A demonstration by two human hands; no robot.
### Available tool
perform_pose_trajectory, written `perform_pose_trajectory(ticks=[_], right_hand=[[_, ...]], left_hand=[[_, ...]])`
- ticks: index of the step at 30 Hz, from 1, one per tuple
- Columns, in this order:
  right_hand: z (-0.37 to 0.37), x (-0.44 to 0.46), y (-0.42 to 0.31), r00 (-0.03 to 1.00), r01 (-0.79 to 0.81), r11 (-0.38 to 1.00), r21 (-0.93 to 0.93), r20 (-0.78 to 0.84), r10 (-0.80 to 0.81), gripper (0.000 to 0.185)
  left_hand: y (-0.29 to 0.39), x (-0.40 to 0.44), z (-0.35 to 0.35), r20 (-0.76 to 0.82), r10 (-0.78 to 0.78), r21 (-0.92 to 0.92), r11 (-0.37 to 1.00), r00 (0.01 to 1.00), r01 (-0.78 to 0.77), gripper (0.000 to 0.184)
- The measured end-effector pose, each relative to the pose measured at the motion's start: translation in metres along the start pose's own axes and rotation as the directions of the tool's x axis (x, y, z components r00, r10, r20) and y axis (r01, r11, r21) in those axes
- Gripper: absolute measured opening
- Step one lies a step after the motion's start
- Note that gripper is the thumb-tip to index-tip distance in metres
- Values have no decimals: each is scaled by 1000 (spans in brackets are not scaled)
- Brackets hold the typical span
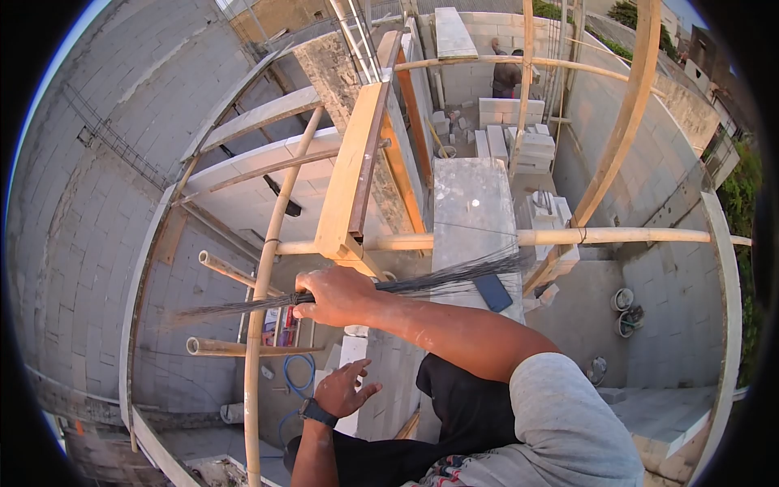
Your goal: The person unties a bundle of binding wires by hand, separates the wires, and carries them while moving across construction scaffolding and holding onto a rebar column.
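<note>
My right hand (pixel 334 295) is closed around the middle of a long bundle of thin dark tie wires (pixel 462 273). The bundle lies nearly level, its ends fanning out to the left and right of my fist. Below it, my left hand (pixel 344 390) is held out with its fingers apart and nothing in it; a dark watch (pixel 318 412) is on that wrist. A flat dark blue object, like a phone (pixel 492 292), lies on the grey plank (pixel 474 199) beyond my right forearm.
Bamboo poles (pixel 633 236) cross in front of me, with an upright wooden beam (pixel 354 166) ahead. Far down, a person (pixel 507 75) stands by stacked white blocks (pixel 535 146). A blue hose (pixel 299 372) and buckets (pixel 622 299) are on the floor below. Block walls (pixel 97 227) surround the space.
</note>
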State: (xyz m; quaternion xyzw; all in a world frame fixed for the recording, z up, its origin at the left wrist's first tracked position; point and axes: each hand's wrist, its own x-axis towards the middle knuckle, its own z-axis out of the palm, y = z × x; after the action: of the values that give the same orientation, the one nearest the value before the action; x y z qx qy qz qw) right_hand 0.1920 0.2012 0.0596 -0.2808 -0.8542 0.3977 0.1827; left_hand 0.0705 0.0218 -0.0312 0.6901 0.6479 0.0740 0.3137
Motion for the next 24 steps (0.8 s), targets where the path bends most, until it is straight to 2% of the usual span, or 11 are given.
perform_pose_trajectory(ticks=[7, 9, 16, 24], right_hand=[[1, -1, 2, 999, -34, 998, 45, -24, 35, 45], [3, 0, 4, 993, 37, 998, 46, -115, -31, 41], [-5, -3, 1, 998, -17, 996, 88, -56, 22, 44], [-3, -2, 7, 997, -7, 998, 58, -81, 12, 46]], left_hand=[[2, 1, 1, 10, -7, 35, 999, 1000, 7, 62], [1, 4, 0, 14, -11, 48, 999, 1000, 11, 63], [-1, 5, 5, 43, -16, 63, 998, 999, 13, 65], [-3, 7, 7, 49, 2, 60, 998, 999, -5, 64]])
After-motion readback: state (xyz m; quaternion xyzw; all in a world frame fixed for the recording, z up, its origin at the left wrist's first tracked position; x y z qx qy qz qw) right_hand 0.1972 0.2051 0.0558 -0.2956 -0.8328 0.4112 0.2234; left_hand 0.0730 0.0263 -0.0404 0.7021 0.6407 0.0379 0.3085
